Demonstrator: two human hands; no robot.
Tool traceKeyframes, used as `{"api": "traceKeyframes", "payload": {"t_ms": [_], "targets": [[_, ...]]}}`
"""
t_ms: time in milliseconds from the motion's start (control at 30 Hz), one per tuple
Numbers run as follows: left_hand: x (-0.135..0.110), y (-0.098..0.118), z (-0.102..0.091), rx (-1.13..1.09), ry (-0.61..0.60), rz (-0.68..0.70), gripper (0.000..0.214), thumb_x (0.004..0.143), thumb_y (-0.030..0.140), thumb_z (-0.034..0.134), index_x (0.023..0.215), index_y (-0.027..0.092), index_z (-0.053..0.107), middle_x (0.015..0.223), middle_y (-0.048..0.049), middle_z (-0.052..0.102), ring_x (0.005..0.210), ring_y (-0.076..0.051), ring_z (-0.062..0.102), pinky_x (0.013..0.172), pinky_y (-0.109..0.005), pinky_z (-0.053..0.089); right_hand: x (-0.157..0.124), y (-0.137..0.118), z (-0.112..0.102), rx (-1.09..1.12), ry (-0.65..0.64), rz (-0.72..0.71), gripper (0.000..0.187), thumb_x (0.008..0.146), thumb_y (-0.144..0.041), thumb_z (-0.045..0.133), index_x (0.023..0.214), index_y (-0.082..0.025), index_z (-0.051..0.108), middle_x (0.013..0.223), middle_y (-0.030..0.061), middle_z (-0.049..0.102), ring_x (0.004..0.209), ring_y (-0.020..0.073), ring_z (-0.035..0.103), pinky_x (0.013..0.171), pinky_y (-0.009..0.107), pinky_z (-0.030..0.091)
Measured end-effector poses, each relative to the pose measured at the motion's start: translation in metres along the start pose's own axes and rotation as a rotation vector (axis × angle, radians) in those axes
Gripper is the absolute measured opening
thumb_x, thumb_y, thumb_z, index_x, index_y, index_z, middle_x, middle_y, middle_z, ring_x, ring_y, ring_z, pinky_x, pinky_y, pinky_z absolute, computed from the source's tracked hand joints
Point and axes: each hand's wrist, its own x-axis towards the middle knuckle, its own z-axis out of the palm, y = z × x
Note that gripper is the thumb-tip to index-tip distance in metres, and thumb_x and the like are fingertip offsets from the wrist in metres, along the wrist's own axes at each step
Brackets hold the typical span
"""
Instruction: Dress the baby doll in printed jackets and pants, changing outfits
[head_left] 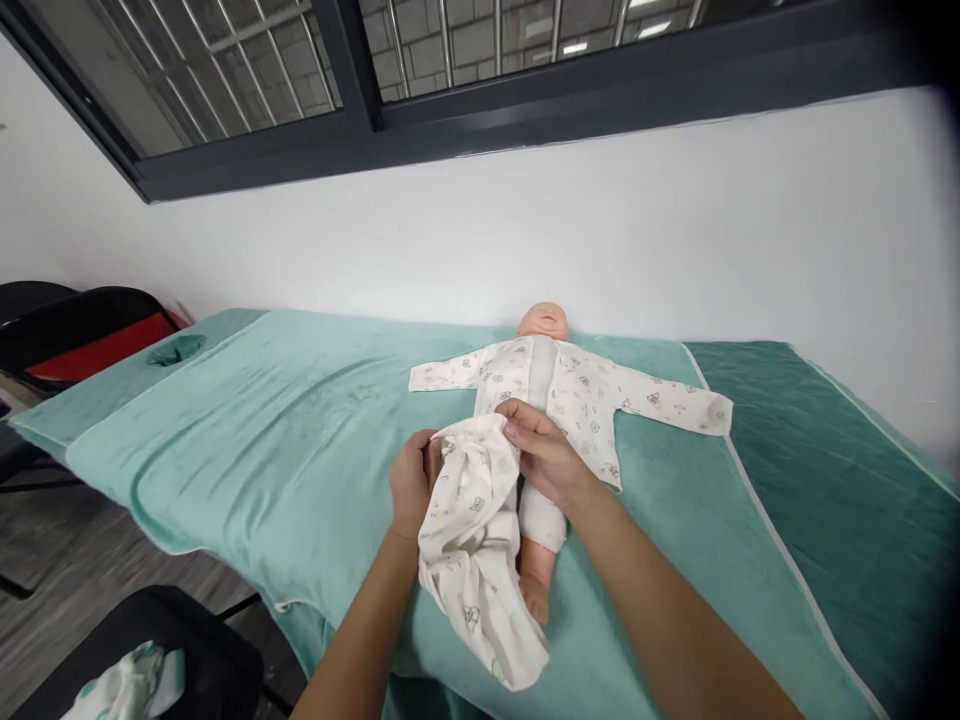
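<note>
A baby doll (544, 320) lies on its back on the green-covered bed, head toward the wall. Its white printed jacket (592, 400) is spread with both sleeves out to the sides. Over the doll's lower body I hold a pair of white printed baby pants (480, 540), bunched, with the cloth hanging toward me. My left hand (411, 485) is closed on the left side of the waistband. My right hand (544, 450) pinches the waistband's right side. One bare foot (535, 580) of the doll shows beside the pants; the other leg is hidden behind the cloth.
The bed's green cover (300, 430) stretches to both sides. A white wall (337, 250) with a dark window frame (480, 130) rises behind it. At the lower left, a black chair (195, 640) bears crumpled cloth (135, 685). More chairs (82, 330) stand at the left.
</note>
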Motion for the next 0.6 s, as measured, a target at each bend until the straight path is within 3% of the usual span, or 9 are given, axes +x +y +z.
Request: {"api": "traceKeyframes", "payload": {"t_ms": [133, 233, 400, 467, 600], "targets": [[0.002, 0.009, 0.002, -0.062, -0.043, -0.056, 0.026, 0.093, 0.046, 0.051, 0.095, 0.023, 0.062, 0.083, -0.002, 0.069, 0.077, -0.019, 0.062, 0.07, -0.03, 0.046, 0.001, -0.002, -0.004, 0.072, 0.052, -0.072, 0.033, 0.079, -0.042, 0.072, 0.104, -0.026, 0.058, 0.086, 0.0008, 0.06, 0.075, 0.0167, 0.058, 0.071, 0.028, 0.048], [0.004, 0.028, 0.002, -0.227, -0.109, -0.145, 0.027, 0.092, 0.049, 0.054, 0.092, 0.022, 0.061, 0.083, -0.0007, 0.067, 0.077, -0.017, 0.059, 0.069, -0.028, 0.046, 0.0, -0.006, -0.007, 0.016, 0.071, -0.118, 0.039, 0.08, -0.042, 0.068, 0.115, -0.029, 0.055, 0.103, 0.0036, 0.064, 0.089, 0.0205, 0.063, 0.08, 0.034, 0.053], [0.026, 0.087, -0.011, -0.709, -0.169, -0.226, 0.027, 0.092, 0.046, 0.059, 0.083, 0.02, 0.056, 0.073, 0.0022, 0.055, 0.068, -0.012, 0.052, 0.066, -0.023, 0.045, -0.01, -0.026, -0.015, -0.115, 0.091, -0.187, 0.055, 0.078, -0.046, 0.068, 0.129, -0.034, 0.049, 0.123, 0.0047, 0.061, 0.106, 0.0249, 0.063, 0.086, 0.04, 0.055], [0.042, 0.114, -0.018, -0.906, -0.253, -0.253, 0.028, 0.091, 0.046, 0.059, 0.082, 0.02, 0.055, 0.071, 0.0022, 0.053, 0.064, -0.011, 0.051, 0.063, -0.023, 0.045, -0.017, -0.039, -0.021, -0.143, 0.111, -0.24, 0.058, 0.077, -0.047, 0.07, 0.131, -0.036, 0.049, 0.122, 0.0041, 0.061, 0.108, 0.025, 0.063, 0.086, 0.04, 0.055], [0.07, 0.155, -0.031, -0.966, -0.459, -0.254, 0.033, 0.088, 0.051, 0.062, 0.083, 0.018, 0.059, 0.07, -0.0005, 0.056, 0.065, -0.014, 0.057, 0.063, -0.026, 0.047, -0.028, -0.061, -0.036, -0.143, 0.187, -0.349, 0.056, 0.074, -0.049, 0.077, 0.124, -0.038, 0.055, 0.109, 0.0007, 0.064, 0.096, 0.0212, 0.064, 0.078, 0.034, 0.057]]}}
